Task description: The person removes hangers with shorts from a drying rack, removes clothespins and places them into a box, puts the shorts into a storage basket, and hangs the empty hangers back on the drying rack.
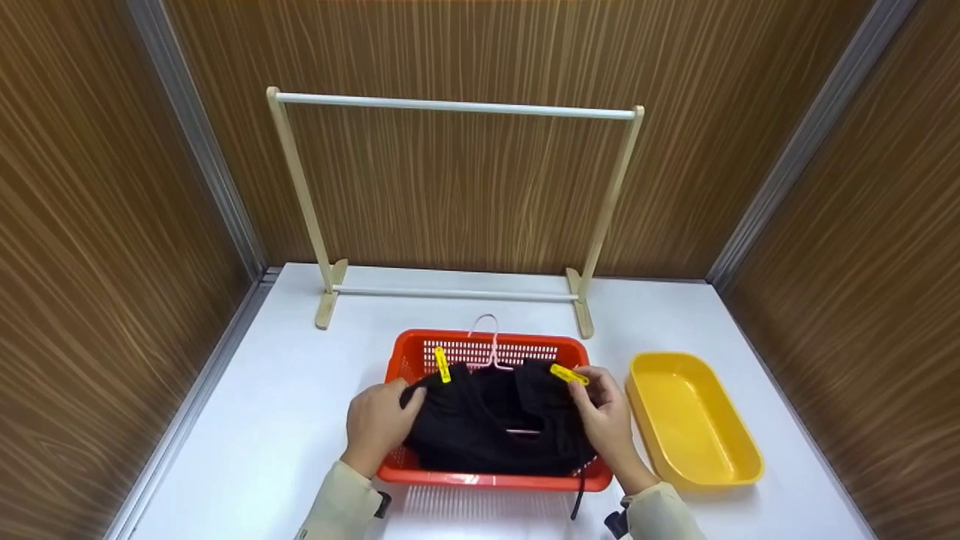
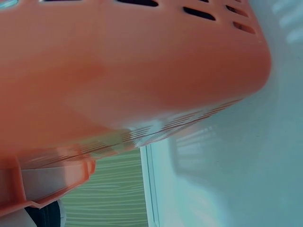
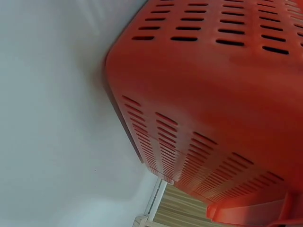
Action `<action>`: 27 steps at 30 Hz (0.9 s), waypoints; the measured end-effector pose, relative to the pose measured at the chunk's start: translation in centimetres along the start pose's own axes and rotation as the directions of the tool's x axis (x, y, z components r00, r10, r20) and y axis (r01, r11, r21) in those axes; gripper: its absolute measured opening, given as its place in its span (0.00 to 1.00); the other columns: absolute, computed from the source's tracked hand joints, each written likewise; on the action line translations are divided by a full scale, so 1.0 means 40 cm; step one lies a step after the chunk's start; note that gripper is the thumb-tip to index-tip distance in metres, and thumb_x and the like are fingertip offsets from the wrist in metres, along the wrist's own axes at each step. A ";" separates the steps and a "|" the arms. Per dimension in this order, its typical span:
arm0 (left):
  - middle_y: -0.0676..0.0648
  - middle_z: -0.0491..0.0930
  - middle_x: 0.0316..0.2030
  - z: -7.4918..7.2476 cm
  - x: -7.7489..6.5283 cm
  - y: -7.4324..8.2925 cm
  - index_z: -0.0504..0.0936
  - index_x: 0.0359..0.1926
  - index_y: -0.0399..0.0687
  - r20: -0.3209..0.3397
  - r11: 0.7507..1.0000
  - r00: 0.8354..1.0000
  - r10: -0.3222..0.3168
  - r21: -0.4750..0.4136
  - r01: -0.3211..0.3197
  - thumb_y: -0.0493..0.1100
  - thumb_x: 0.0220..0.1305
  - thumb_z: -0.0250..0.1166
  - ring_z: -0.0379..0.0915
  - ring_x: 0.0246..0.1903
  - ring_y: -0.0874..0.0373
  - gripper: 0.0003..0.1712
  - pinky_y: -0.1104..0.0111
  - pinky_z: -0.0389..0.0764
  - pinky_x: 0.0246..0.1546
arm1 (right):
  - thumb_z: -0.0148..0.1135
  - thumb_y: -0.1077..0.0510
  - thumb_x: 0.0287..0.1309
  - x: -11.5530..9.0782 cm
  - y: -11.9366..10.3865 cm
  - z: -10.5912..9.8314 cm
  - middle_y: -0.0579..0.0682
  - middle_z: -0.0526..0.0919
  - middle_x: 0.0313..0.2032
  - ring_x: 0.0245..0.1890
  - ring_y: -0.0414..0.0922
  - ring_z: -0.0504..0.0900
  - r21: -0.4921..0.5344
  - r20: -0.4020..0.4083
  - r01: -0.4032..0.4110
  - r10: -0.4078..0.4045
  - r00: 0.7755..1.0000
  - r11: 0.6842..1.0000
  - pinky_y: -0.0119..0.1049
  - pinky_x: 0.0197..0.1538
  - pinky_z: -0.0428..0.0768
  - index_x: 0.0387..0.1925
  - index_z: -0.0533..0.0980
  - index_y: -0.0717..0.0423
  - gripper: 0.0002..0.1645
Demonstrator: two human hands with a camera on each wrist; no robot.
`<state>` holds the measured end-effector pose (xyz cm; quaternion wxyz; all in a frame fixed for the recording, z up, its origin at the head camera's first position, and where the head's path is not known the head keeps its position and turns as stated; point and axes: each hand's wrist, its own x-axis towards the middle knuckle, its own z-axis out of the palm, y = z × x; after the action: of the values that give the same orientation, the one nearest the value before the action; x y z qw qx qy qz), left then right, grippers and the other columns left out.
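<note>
A black garment (image 1: pixel 480 442) lies bunched in the red basket (image 1: pixel 495 481), with a dark cord hanging over the basket's front right. A pink hanger (image 1: pixel 493 352) sits at the garment's top, its hook standing above the basket's back rim. My left hand (image 1: pixel 381 420) grips the garment's left edge, the thumb on top. On that side a yellow clothespin (image 1: pixel 442 365) is clipped to the cloth. With thumb and fingers, my right hand (image 1: pixel 606 416) pinches a second yellow clothespin (image 1: pixel 568 374) at the garment's upper right. Both wrist views show only the basket's outer walls, not the hands.
Behind the basket stands a wooden rack with a white top bar (image 1: pixel 457 106). To the right is a yellow tray (image 1: pixel 694 420) on the white table (image 1: pixel 247 420). Wood-grain panels enclose the left, back and right sides.
</note>
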<state>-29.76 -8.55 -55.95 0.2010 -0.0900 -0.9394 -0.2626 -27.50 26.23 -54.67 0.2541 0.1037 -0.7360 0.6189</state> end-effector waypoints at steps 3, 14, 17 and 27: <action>0.55 0.63 0.13 -0.001 0.003 0.000 0.69 0.19 0.55 0.011 1.000 1.000 -0.007 -0.003 0.007 0.57 0.70 0.65 0.62 0.17 0.60 0.25 0.65 0.61 0.23 | 0.61 0.73 0.67 0.004 0.001 0.001 0.62 0.84 0.39 0.32 0.41 0.80 -0.026 -0.009 0.015 -0.015 1.000 1.000 0.25 0.40 0.78 0.49 0.79 0.71 0.11; 0.55 0.60 0.13 0.004 -0.002 -0.004 0.67 0.19 0.55 -0.011 1.000 1.000 0.014 -0.005 -0.014 0.59 0.72 0.64 0.59 0.16 0.60 0.27 0.66 0.59 0.23 | 0.63 0.74 0.65 -0.006 -0.088 0.016 0.65 0.83 0.38 0.32 0.40 0.80 -0.074 -0.012 0.000 -0.001 1.000 0.997 0.26 0.39 0.78 0.52 0.75 0.74 0.15; 0.55 0.59 0.13 0.005 -0.006 -0.007 0.67 0.18 0.55 -0.027 1.000 0.999 0.024 -0.009 -0.024 0.58 0.73 0.63 0.59 0.15 0.60 0.27 0.66 0.59 0.23 | 0.63 0.75 0.63 -0.007 -0.086 0.019 0.66 0.84 0.39 0.32 0.41 0.81 -0.076 -0.022 0.001 -0.003 1.000 0.997 0.27 0.40 0.79 0.52 0.75 0.74 0.16; 0.55 0.58 0.12 0.012 -0.004 0.000 0.66 0.18 0.55 -0.066 0.999 0.997 0.036 0.003 -0.036 0.56 0.72 0.64 0.58 0.15 0.60 0.27 0.66 0.58 0.22 | 0.64 0.75 0.62 0.009 -0.073 0.013 0.64 0.84 0.37 0.31 0.40 0.80 -0.108 -0.004 0.012 -0.012 1.000 0.994 0.26 0.38 0.78 0.51 0.77 0.74 0.15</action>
<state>-29.77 -8.31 -56.38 0.2368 -0.0979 -0.9308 -0.2608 -26.58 25.18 -52.04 0.2647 0.0928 -0.7670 0.5770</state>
